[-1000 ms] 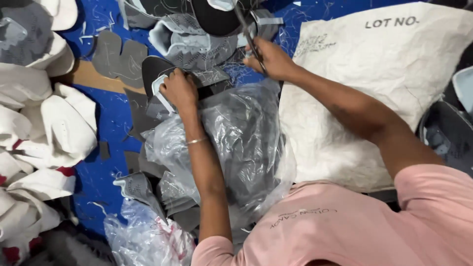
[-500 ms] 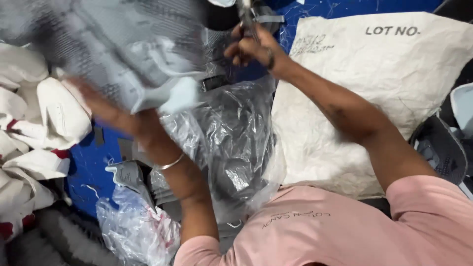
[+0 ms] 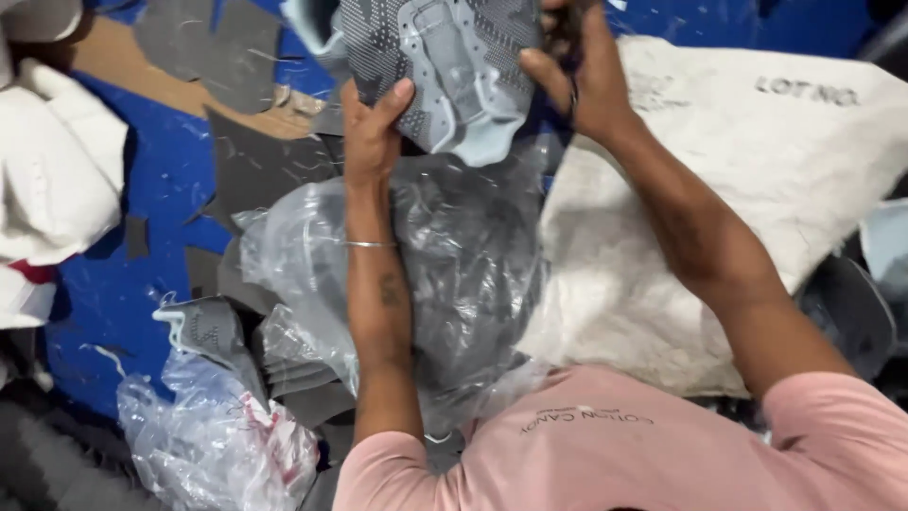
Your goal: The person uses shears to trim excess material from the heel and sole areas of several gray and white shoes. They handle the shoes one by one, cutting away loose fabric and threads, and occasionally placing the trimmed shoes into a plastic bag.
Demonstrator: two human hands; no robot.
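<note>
Up near the top of the view, a grey knitted shoe upper (image 3: 445, 66) with pale grey trim was held between both hands, above a crumpled clear plastic bag (image 3: 454, 274) that lay in the person's lap. The left hand (image 3: 372, 132) gripped the upper's lower left edge, its thumb pressed onto the patterned face and its fingers curled behind. The right hand (image 3: 577, 80) pinched the upper's right edge between thumb and fingers; a dark object sat in that hand too, though what it was could not be told. Right of the bag lay a white sack (image 3: 719, 189). Left of the bag, grey cut pieces (image 3: 255, 170) lay scattered on blue sheeting (image 3: 104, 312).
</note>
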